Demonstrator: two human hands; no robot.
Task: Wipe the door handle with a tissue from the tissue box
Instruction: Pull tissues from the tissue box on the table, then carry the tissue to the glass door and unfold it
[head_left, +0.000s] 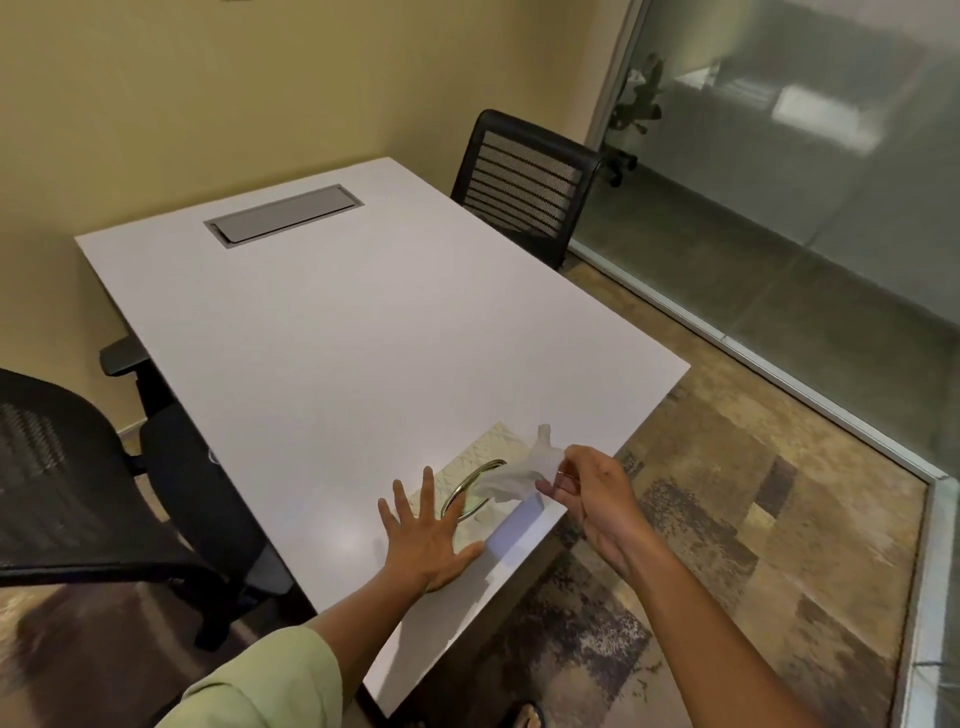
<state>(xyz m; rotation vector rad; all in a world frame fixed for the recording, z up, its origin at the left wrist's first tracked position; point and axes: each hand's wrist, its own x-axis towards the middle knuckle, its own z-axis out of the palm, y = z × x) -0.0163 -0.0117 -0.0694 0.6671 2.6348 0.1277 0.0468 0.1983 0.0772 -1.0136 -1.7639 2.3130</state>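
Observation:
A pale, patterned tissue box (496, 441) with an oval metal-rimmed slot lies near the front right corner of the white table (332, 332). My left hand (423, 535) rests flat with spread fingers on the box's near end and the table. My right hand (592, 499) pinches a white tissue (519, 470) that stretches from the slot up to my fingers. No door handle is in view.
A black mesh chair (524, 187) stands at the table's far right side, another black chair (78, 483) at the left. A grey cable hatch (283, 213) sits in the tabletop. Frosted glass wall (779, 156) runs along the right, above patterned carpet (727, 493).

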